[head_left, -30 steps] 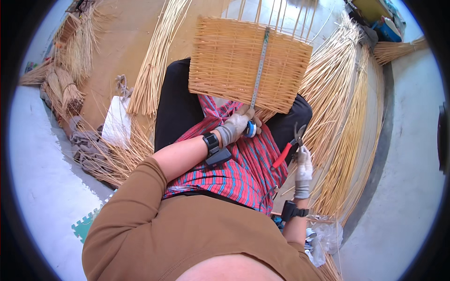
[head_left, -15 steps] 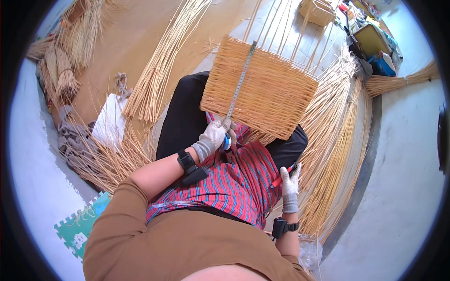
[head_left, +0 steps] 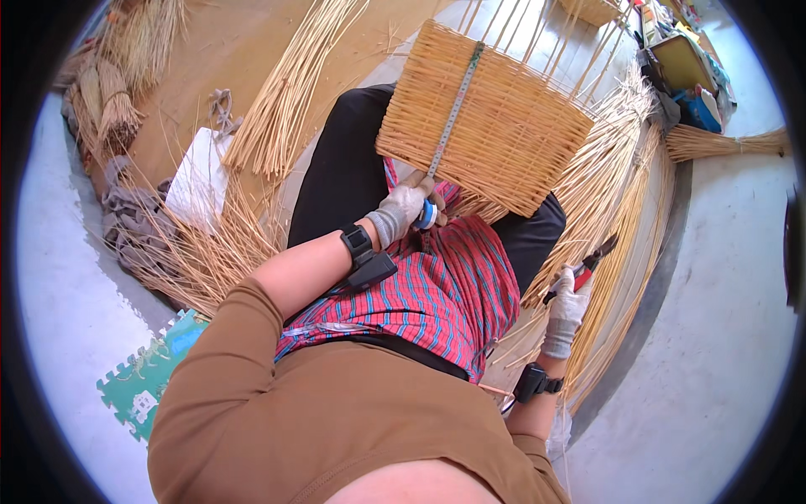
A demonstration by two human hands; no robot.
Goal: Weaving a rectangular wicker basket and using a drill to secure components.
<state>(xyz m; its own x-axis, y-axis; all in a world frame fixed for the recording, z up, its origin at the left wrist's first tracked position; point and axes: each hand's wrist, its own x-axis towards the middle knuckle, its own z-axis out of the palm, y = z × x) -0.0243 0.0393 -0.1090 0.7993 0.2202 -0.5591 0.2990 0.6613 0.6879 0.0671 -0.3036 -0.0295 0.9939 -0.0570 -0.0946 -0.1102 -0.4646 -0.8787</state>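
Measuring step: left hand [head_left: 403, 210] clamped on blue tape measure [head_left: 426, 215], tape [head_left: 455, 109] stretched over woven basket [head_left: 495, 126] on lap. Right hand [head_left: 567, 304] closed around red-handled cutters [head_left: 588, 260], beside right thigh. Next likely needs reading tape, keeping it flat.

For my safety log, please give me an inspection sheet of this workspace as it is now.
Surface: pale floor, green foam mat at left.
Job's things: woven basket on the lap, tape measure laid across it.
Clutter: loose straw stalks, bundles, white cloth, grey rag.
Hands: left hand, gloved, holds the tape's end; right hand, gloved, holds red-handled cutters.
Cables: nothing seen.
Surroundings: broom, boxes at top right.
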